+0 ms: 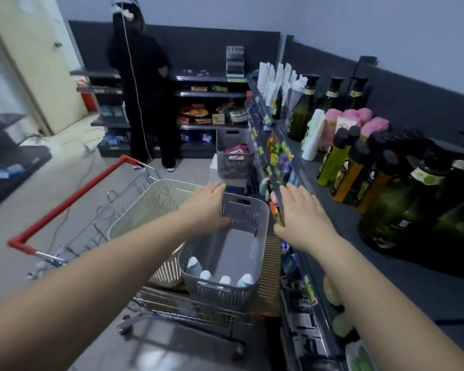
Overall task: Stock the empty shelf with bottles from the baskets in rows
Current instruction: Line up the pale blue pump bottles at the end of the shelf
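No legible text; labels on shelf bottles (pixel 335 159) and price strips (pixel 310 290) too blurred.

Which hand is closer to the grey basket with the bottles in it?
Left. The left hand lies over the far rim of the grey basket, by its handle slot. The right hand hovers open off to the basket's right side, not touching it.

Your left forearm (pixel 105 266) and right forearm (pixel 373 285), both bare, reach forward and converge slightly. Your left hand (pixel 208 204) lies palm down, fingers straight and together. Your right hand (pixel 303 212) is flat, palm down, fingers extended, thumb splayed inward.
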